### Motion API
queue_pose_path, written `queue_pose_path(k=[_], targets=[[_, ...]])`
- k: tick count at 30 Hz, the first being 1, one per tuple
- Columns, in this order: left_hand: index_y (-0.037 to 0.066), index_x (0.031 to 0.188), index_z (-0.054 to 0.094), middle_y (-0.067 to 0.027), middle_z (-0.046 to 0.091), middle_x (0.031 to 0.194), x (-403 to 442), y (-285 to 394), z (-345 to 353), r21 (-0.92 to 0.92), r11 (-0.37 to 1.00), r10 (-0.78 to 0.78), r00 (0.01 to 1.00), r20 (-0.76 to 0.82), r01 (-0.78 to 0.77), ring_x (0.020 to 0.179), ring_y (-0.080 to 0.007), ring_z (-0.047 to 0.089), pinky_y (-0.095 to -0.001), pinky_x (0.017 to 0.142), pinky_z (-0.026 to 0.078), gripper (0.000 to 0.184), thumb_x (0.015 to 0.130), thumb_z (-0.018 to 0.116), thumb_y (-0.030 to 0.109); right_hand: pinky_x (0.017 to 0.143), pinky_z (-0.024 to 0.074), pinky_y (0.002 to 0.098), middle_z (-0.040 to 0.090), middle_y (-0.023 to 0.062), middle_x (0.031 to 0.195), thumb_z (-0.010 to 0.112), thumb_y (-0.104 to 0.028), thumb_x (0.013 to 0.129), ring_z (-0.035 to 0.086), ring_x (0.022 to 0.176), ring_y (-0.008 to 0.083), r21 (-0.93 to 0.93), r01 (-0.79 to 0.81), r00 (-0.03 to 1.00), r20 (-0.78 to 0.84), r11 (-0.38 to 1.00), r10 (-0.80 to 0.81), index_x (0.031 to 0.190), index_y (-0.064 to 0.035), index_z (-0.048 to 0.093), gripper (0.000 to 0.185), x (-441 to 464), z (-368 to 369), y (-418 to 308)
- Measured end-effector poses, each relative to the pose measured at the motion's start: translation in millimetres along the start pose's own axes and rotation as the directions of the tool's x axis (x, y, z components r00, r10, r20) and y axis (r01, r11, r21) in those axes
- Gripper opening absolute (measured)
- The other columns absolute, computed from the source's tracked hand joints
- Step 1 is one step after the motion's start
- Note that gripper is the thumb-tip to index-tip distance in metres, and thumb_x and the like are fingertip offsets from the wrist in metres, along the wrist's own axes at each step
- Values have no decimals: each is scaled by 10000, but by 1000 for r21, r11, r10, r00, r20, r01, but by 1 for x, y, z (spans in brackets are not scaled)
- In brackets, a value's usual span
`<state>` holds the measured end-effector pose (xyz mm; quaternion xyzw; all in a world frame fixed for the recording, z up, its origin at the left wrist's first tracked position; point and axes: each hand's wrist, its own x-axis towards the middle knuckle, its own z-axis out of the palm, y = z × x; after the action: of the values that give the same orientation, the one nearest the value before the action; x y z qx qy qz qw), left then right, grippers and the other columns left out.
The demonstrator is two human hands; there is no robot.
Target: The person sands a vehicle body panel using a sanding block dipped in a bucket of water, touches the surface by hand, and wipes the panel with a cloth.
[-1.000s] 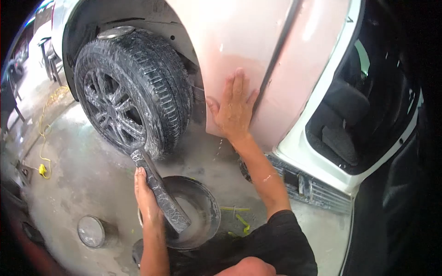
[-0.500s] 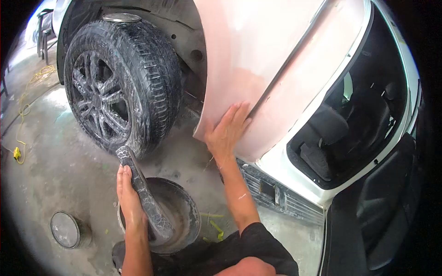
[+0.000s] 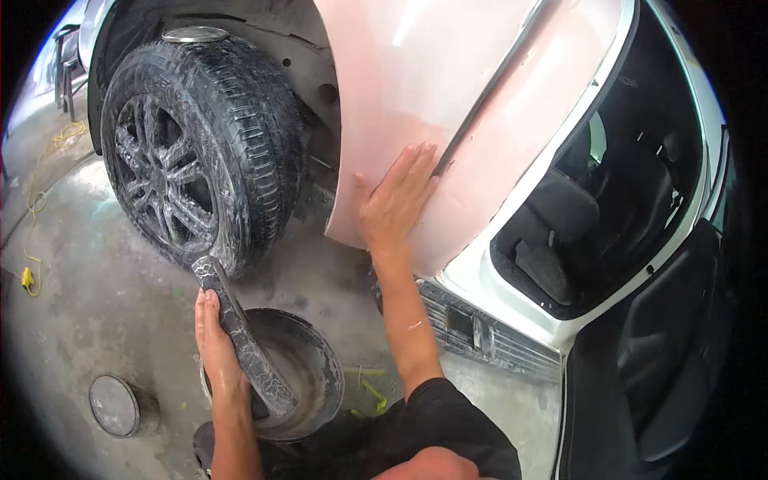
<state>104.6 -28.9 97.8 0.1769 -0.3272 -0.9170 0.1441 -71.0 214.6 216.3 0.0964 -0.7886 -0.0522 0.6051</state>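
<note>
My left hand (image 3: pixel 218 344) is wrapped round a long dark block (image 3: pixel 244 340) with a pale cracked pattern, held slanting over a round black basin (image 3: pixel 324 360) of cloudy liquid. My right hand (image 3: pixel 394 200) lies flat, fingers stretched, on the lower part of a pinkish, dull car panel (image 3: pixel 432 96), between its wheel-arch edge and a dark panel gap. Nothing shows in that hand. A dusty, whitened wheel (image 3: pixel 204 152) stands left of the panel, just beyond the tip of the block.
A round metal lid (image 3: pixel 195 34) rests on top of the tyre. On the floor stand a can (image 3: pixel 114 406) and a yellow plug (image 3: pixel 27 280) on a cord. An open car door (image 3: pixel 648 368) is at the right. Yellow-green strips (image 3: pixel 373 395) lie beside the basin.
My right hand slid down the panel toward its lower edge, then back up a little. My left hand still holds the block over the basin. The view has shifted.
</note>
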Motion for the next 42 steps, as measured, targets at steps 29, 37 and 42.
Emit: queue_pose_path(k=[29, 37, 42], targets=[[48, 1474, 553, -18, 674, 1208, 5, -23, 3, 77, 997, -37, 998, 44, 34, 1029, -110, 639, -265, 874, 529, 457, 1095, 627, 293, 1221, 204, 723, 175, 343, 1724, 656, -474, 1007, 202, 1583, 542, 227, -202, 977, 118, 953, 179, 1672, 54, 182, 972, -62, 3, -27], [8, 1545, 495, -102, 598, 1429, 26, -52, -28, 253, 963, -122, 988, 98, 94, 1224, -194, 603, -335, 1033, 490, 611, 1094, 603, 406, 1209, 371, 606, 457, 265, 1594, 700, -345, 986, 416, 1503, 446, 635, 422, 647, 289, 647, -705, 1499, -6, 512, 643, -199, -59, 96], [-6, 1590, 450, -91, 573, 1477, 44, -78, -56, 381, 918, -183, 969, 166, 108, 1259, -182, 594, -330, 1071, 475, 626, 1118, 566, 389, 1156, 454, 592, 604, 261, 1367, 788, -180, 870, 573, 1326, 469, 458, 184, 878, 320, 869, -355, 1312, 34, 633, 515, -212, -154, 207]])
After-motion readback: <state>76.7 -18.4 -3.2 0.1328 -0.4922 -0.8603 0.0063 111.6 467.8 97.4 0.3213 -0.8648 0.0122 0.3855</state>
